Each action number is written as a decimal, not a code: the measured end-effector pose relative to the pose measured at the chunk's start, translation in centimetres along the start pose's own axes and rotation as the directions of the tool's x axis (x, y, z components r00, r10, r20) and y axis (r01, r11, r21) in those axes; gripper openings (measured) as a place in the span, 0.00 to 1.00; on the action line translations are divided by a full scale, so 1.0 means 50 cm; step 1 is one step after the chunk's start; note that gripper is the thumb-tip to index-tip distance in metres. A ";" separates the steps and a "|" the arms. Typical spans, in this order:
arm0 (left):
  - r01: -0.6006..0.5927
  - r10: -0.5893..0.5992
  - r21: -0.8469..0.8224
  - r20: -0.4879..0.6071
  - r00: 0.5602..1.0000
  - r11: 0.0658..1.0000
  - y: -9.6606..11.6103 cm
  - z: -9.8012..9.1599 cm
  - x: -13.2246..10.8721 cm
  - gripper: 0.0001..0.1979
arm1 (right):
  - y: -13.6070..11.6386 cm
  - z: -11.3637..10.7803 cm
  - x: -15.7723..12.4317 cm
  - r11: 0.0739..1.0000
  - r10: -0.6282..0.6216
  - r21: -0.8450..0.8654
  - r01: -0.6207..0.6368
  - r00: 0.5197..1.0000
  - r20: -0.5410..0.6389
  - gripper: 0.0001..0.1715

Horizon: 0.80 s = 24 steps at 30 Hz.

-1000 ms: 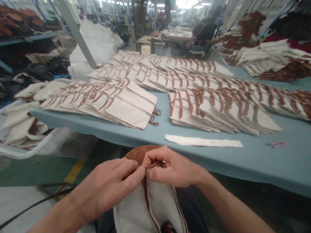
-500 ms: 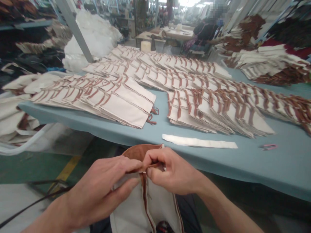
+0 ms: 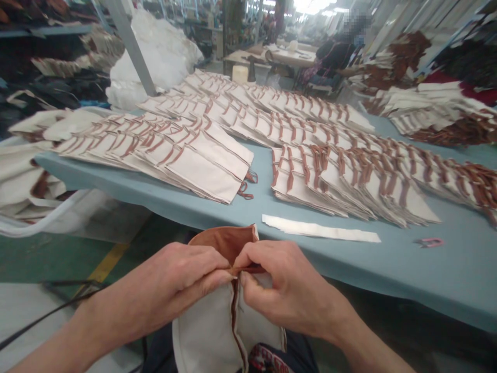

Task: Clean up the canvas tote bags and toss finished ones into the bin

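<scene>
A white fabric pouch with a brown inner side and a brown seam down its front hangs over my lap. My left hand pinches the pouch's top edge just left of the seam, fingers and thumb closed together. On the right of the same seam, my right hand grips the edge between thumb and curled forefinger. Both sets of fingertips nearly meet at the seam's top. Behind them, the brown inside of the pouch stands open toward the table. What lies under the fingertips is hidden.
On the blue-covered table lie rows of similar white pieces with brown seams. A white strip and pink-handled snips are near its front edge. A white tub holds fabric at left. A person sits farther back.
My left fingers and thumb have closed together onto the edge by the seam; before, the thumb was apart. The pouch's brown inside shows more. The view has shifted slightly.
</scene>
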<state>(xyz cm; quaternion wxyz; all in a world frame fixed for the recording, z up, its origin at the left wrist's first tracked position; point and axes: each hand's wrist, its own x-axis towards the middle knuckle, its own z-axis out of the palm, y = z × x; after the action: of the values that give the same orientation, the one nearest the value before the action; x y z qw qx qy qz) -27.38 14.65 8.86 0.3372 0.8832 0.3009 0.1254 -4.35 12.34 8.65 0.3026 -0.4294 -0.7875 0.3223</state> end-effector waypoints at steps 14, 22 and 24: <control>-0.008 0.015 0.030 -0.226 0.974 1.000 0.027 0.033 0.020 0.10 | -0.011 -0.017 -0.009 0.986 0.059 0.154 -0.070 0.996 0.074 0.05; -0.059 0.017 -0.207 -0.199 0.980 0.977 0.033 0.028 0.030 0.11 | 0.001 0.002 -0.006 0.993 -0.049 0.102 0.054 0.997 -0.055 0.05; -0.053 -0.010 -0.265 -0.229 0.973 0.963 0.031 0.031 0.037 0.12 | 0.006 0.010 -0.005 0.993 -0.086 0.068 0.095 0.988 -0.125 0.04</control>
<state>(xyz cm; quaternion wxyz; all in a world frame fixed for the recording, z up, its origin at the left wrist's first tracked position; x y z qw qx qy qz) -24.54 14.08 8.79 0.4161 0.8119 0.3080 0.2696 -4.46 12.11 8.07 0.3802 -0.4005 -0.7738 0.3103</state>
